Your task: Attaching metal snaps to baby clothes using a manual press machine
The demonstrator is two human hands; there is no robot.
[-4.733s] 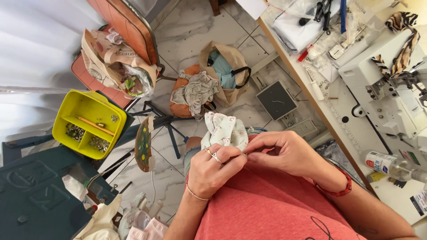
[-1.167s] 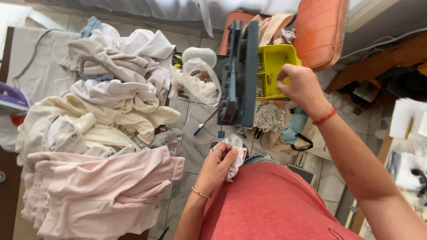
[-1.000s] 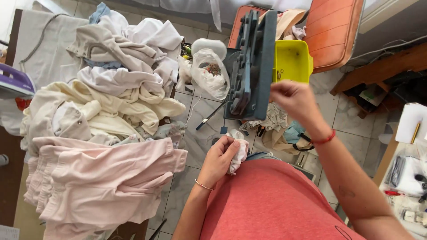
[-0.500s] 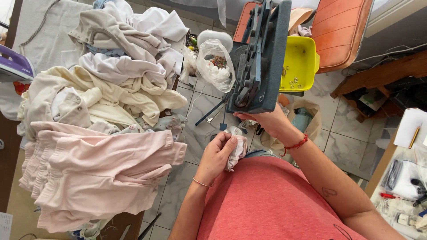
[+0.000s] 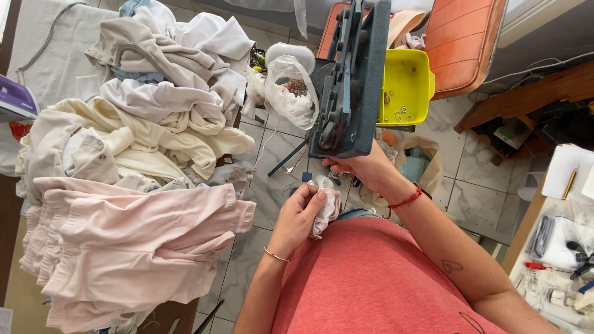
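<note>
Hands meet just under the blue press machine: left hand has its fingers closed around a small white printed garment, and right hand pinches at the press base right beside it. Yellow tray behind the press has a few small metal snaps scattered inside. Clear plastic bag next to it holds a clump of little mixed bits. Folded pink and cream clothes pile up on the left.

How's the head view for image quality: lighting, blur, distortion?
Head view: even daylight, soft shadows, no harsh glare. Left hand and the small cloth it holds are sharp; right hand at the blue press is slightly soft. Wide-angle bending shows at the edges. The white garments run close to overexposed.
</note>
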